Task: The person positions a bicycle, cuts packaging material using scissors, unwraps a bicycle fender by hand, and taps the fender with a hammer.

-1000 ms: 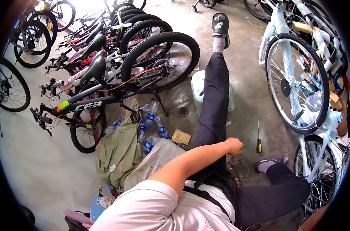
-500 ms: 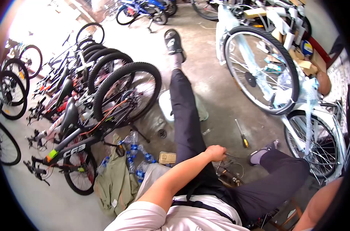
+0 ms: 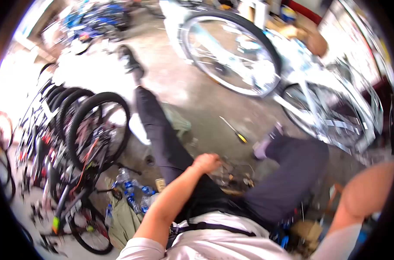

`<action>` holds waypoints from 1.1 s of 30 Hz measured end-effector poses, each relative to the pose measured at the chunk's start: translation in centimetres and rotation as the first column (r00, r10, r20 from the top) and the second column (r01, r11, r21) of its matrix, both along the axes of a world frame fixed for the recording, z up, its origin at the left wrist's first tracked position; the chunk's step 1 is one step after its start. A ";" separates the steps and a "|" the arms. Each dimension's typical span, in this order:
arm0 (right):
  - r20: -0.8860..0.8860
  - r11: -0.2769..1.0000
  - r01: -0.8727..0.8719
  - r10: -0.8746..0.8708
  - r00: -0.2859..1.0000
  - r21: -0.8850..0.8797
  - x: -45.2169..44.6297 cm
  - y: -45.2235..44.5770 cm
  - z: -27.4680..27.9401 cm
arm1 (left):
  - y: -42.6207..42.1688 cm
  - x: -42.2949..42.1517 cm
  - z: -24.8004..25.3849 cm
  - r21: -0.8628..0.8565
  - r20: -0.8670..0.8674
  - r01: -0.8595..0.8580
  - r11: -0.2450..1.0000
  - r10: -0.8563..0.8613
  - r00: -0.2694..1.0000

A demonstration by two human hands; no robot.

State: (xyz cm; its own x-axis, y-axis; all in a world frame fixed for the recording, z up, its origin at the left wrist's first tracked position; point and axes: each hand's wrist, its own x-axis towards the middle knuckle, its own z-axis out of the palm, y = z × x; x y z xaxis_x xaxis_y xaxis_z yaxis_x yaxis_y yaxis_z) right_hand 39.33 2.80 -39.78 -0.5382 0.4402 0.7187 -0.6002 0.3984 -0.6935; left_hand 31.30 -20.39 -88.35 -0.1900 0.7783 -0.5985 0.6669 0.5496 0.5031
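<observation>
My left hand (image 3: 207,163) is closed in a loose fist over my thigh. Thin wire-like pieces (image 3: 244,170) lie on the floor just beyond it; blur hides whether the fist holds one. My right arm reaches out to the right edge of the view, and its hand is outside the picture. A screwdriver (image 3: 235,130) with a yellow and black handle rests on the concrete, ahead of my left hand. Past my bent knee, to the right, is a white bicycle partly wrapped in plastic, its large wheel (image 3: 277,65) raised.
A row of bicycles with black tyres (image 3: 126,125) stands at left. Plastic bottles (image 3: 129,190) and an olive garment (image 3: 123,225) lie beside my left leg. A pale container (image 3: 177,121) is behind that leg. Cardboard (image 3: 307,229) shows at lower right.
The whole view has swung right, so the bicycles, screwdriver and my legs sit further left, with motion blur. My left hand stays closed near my thigh; more of my right arm shows, raised outward.
</observation>
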 end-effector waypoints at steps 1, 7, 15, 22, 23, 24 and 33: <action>-0.037 0.999 0.036 -0.036 0.999 0.008 2.2 0.5 0.4 | 0.2 -0.1 1.1 -0.028 -0.015 -0.025 0.999 0.024 1.000; -0.315 0.998 0.022 -0.041 0.948 -0.063 17.9 2.7 -4.2 | -2.1 -1.2 0.5 0.174 0.127 -0.061 0.983 0.039 0.991; 0.435 -0.007 0.510 -0.530 0.728 -0.860 37.9 -7.5 -35.3 | -1.2 -2.3 -2.2 -0.083 0.170 0.090 0.992 -0.075 0.983; 0.640 -0.629 0.427 -0.148 0.754 -0.649 38.8 -23.2 -49.7 | -0.9 -2.6 -1.5 -0.267 0.204 -0.102 0.958 0.160 0.966; 0.629 -0.641 0.409 -0.152 0.762 -0.650 38.7 -24.0 -50.6 | -0.9 -2.9 -1.3 -0.275 0.187 -0.094 0.957 0.149 0.971; 0.658 -0.601 0.492 -0.076 0.749 -0.630 38.9 -24.8 -51.3 | -1.0 -2.9 -1.4 -0.266 0.188 -0.064 0.962 0.117 0.975; 0.730 -0.528 0.673 0.138 0.670 -0.518 39.2 -28.9 -54.3 | -1.9 -4.7 -1.9 0.011 -0.085 0.330 0.944 -0.328 0.941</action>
